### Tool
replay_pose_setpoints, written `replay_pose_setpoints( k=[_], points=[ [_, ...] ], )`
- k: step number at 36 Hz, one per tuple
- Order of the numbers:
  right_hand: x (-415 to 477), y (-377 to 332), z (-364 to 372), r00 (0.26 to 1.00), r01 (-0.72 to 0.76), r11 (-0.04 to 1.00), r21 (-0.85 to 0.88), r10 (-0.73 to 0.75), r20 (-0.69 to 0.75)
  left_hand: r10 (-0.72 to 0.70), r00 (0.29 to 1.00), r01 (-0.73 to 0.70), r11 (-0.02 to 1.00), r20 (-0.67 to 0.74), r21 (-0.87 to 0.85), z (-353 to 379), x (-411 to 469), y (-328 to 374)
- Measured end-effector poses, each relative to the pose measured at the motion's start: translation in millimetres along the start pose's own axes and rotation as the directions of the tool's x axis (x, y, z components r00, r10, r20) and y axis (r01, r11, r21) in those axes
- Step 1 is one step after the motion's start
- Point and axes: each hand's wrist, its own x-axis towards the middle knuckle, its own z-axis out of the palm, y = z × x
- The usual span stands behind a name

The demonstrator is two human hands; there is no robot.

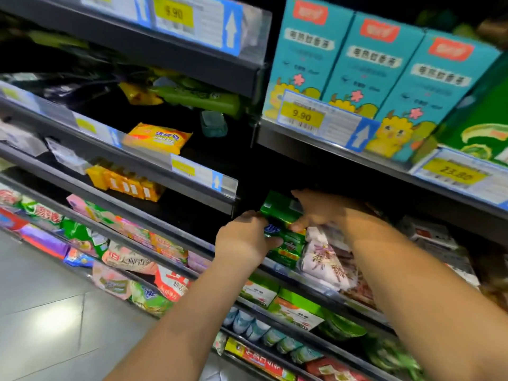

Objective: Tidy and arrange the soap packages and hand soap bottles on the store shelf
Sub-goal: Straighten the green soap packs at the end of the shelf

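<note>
A green soap package (286, 247) is held at the front edge of a shelf (316, 284) on the right side. Its left end is held by the left grip (242, 237), with the fingers curled round it. Its top is pinched by the right grip (321, 210), with the thumb in front and the fingers reaching over the back.

A pale purple flowery package (321, 259) is pressed against its right side. The next shelf up hangs low over the right grip, so little room is left above.

Three blue boxes (368, 64) are stood side by side on that upper shelf, with one green box (478, 119) beside them. One yellow soap package (158, 137) is laid alone on a left shelf, with dark bare shelf around it. Below it a short row of small yellow packs (126, 182) is seen, too blurred to be counted.

More bare dark shelf is seen just left of the green package. Grey floor (41, 312) is seen at the lower left.
</note>
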Motion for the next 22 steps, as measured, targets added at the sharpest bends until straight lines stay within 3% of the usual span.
replay_pose_setpoints(
  k=[7, 22],
  points=[
    [7, 2, 2, 0.998, 0.019, 0.999, -0.050, -0.021, -0.051, -0.008, 0.999, 0.005, 0.996, 0.040, 0.089, 1, 2, 1],
    [10, -10, -8, 1.000, -0.008, 0.993, -0.120, 0.005, -0.028, -0.006, 0.998, 0.002, 0.998, 0.067, 0.063, 4, 5, -2]
  ],
)
